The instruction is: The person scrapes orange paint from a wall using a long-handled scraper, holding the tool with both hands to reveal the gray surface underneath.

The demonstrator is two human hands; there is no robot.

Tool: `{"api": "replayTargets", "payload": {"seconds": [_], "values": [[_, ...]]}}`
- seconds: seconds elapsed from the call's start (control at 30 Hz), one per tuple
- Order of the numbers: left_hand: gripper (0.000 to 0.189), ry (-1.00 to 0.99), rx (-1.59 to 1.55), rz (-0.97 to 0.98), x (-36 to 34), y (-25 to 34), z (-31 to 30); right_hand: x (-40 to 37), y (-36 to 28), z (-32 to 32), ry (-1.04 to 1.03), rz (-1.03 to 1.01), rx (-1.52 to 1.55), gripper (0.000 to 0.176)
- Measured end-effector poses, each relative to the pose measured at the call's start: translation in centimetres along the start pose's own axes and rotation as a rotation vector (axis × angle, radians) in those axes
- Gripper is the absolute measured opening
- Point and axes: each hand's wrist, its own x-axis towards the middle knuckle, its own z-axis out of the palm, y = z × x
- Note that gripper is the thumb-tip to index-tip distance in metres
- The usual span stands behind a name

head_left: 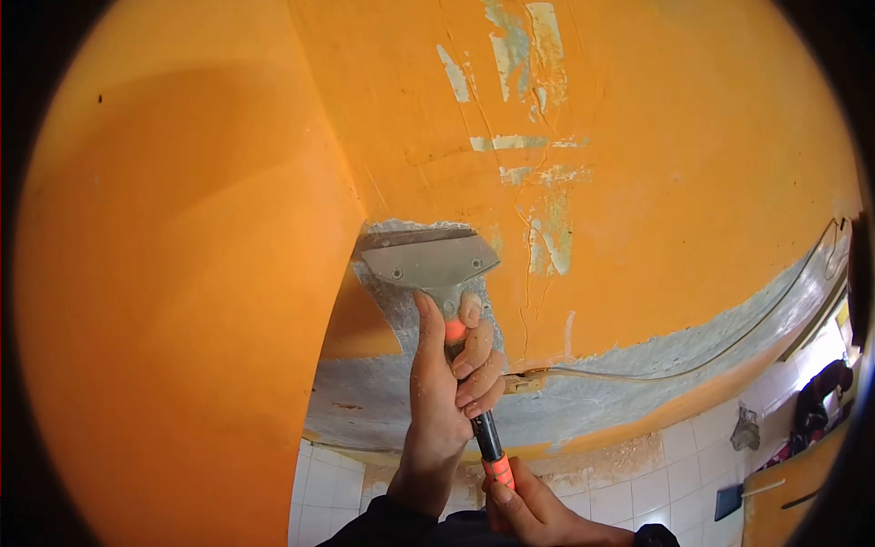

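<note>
A wide metal scraper (433, 262) with a black and orange handle lies with its blade against the orange wall (656, 182), at the upper edge of a bare grey strip (392, 305). My left hand (451, 374) is wrapped round the upper handle just under the scraper head, thumb pointing up. Lower down, my right hand (529, 506) grips the orange end of the handle between thumb and fingers. Pale dust clings to the fingers of my left hand.
Peeled pale patches (547, 182) mark the wall above. A cable (638, 376) runs along a grey scraped band to the right. White tiles (638, 492) line the lower wall. An orange surface projects at the left. Dark items and a bag (745, 428) hang at the right.
</note>
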Motion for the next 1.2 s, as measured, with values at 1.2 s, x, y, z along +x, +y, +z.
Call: {"api": "replayTargets", "payload": {"seconds": [1.2], "values": [[0.052,-0.034,0.023,0.008,0.8,0.0,-0.6,0.8,2.3,-1.5,-0.091,0.127,0.085,0.033]]}}
